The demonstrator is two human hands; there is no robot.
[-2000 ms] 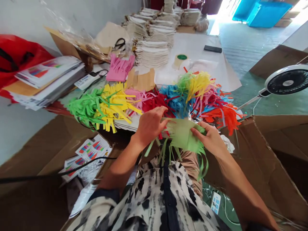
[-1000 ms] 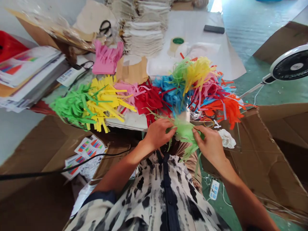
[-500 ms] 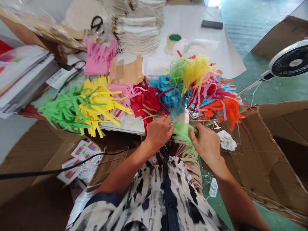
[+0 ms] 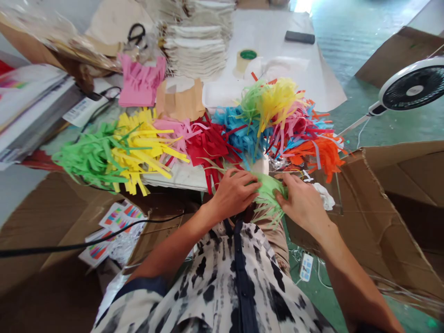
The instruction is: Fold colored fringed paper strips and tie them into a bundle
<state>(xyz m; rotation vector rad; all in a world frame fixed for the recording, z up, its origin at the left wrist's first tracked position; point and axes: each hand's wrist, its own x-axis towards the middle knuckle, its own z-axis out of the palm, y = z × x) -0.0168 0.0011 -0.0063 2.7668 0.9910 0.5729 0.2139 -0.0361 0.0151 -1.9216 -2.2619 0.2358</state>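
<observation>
Both my hands are at the table's front edge, on a light green fringed paper tassel (image 4: pixel 268 188). My left hand (image 4: pixel 236 190) has its fingers curled over the tassel's left side, and pale green strands poke out behind it. My right hand (image 4: pixel 301 200) pinches the right end between thumb and fingers. Cut strips hang below, between the hands. Just beyond lie red fringe (image 4: pixel 208 143), blue fringe (image 4: pixel 239 132) and orange fringe (image 4: pixel 317 155). Green fringe (image 4: pixel 88 152), yellow fringe (image 4: pixel 142 143) and pink fringe (image 4: pixel 176 132) lie farther left.
Pink fringed sheets (image 4: pixel 140 88), stacked white pieces (image 4: pixel 194 51), a tape roll (image 4: pixel 245 61) and black-handled scissors (image 4: pixel 137 34) are on the table. A fan (image 4: pixel 412 88) stands at right above a cardboard box (image 4: pixel 385 208). A black cable (image 4: pixel 104 238) crosses at lower left.
My left hand has shifted right along the light green tassel. My right hand's fingers have straightened somewhat over its end, and the hanging strips are gathered differently. The view has moved slightly.
</observation>
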